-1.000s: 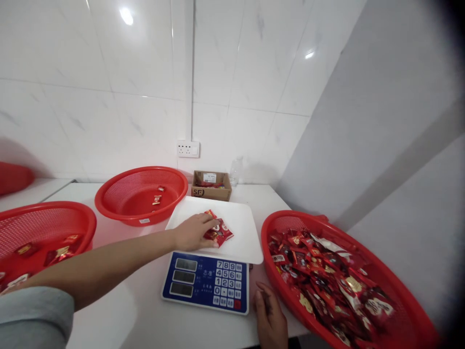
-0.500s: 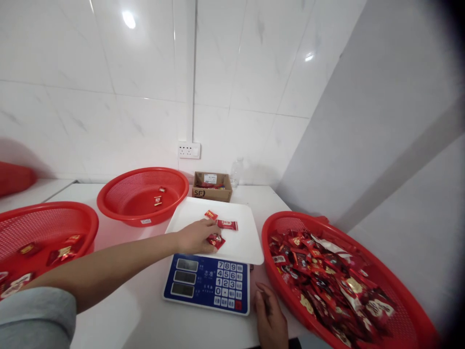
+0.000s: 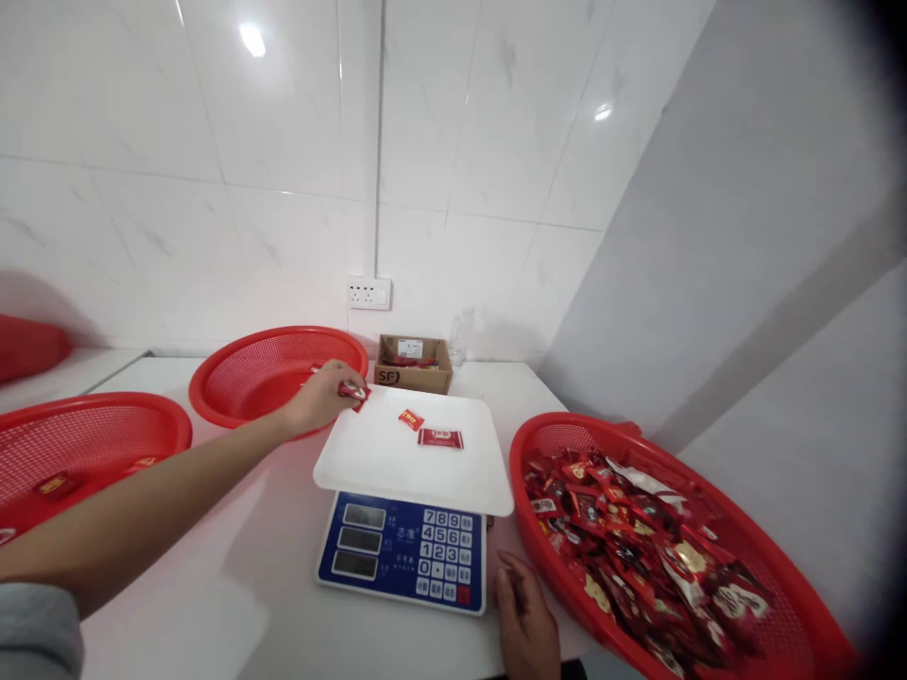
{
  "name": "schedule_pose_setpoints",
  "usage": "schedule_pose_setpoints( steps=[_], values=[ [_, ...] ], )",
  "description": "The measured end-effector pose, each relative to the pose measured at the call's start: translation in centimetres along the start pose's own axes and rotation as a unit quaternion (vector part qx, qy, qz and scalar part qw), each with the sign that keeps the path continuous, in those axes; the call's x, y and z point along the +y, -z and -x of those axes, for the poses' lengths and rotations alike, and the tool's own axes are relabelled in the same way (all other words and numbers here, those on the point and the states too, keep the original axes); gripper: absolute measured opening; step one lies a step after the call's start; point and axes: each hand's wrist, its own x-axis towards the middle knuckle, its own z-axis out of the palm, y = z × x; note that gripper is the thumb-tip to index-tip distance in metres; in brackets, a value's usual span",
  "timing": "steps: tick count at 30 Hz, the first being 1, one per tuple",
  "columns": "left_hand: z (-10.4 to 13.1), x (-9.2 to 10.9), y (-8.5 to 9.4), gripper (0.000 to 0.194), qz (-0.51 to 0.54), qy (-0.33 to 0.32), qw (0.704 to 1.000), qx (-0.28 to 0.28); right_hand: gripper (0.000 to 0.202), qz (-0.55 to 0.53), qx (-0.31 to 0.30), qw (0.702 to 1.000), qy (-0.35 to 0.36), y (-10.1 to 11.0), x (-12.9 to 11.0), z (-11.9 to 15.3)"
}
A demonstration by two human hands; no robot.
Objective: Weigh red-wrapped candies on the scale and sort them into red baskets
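Right hand (image 3: 525, 619): by the bench's (image 3: 198, 604) near right corner, fingers loosely curled; cannot tell whether they grip anything.
Right basket (image 3: 794, 590): along the bench's right edge, piled with red wrappers (image 3: 638, 538).
Scale (image 3: 403, 552): just left of the right hand.
Pan (image 3: 425, 480): atop the scale, bearing a small sweet (image 3: 411, 419) and a longer sweet (image 3: 440, 438).
Left hand (image 3: 322, 397): fingers pinching a red packet (image 3: 356, 391) at the pan's far left corner.
Far basket (image 3: 237, 380): behind the left hand.
Carton (image 3: 413, 378): near the bench's far edge, beside a clear bottle (image 3: 460, 337).
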Motion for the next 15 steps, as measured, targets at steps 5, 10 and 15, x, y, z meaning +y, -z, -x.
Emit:
schedule_pose_setpoints(
  steps=[5, 10, 15],
  values=[
    [-0.6, -4.5, 3.1, 0.013, -0.111, 0.063, 0.991, 0.036, 0.051, 0.016, -0.005, 1.0, 0.0, 0.0, 0.3, -0.1],
    [-0.8, -5.6, 1.7, 0.036, -0.19, 0.047, 0.98, 0.019, 0.05, 0.027, -0.019, 0.999, 0.001, 0.0, 0.7, -0.1],
    [-0.7, -1.4, -3.5, 0.041, -0.192, -0.046, 0.978, -0.066, 0.05, 0.028, -0.011, 1.0, 0.008, -0.1, 1.1, -0.2]
  ],
)
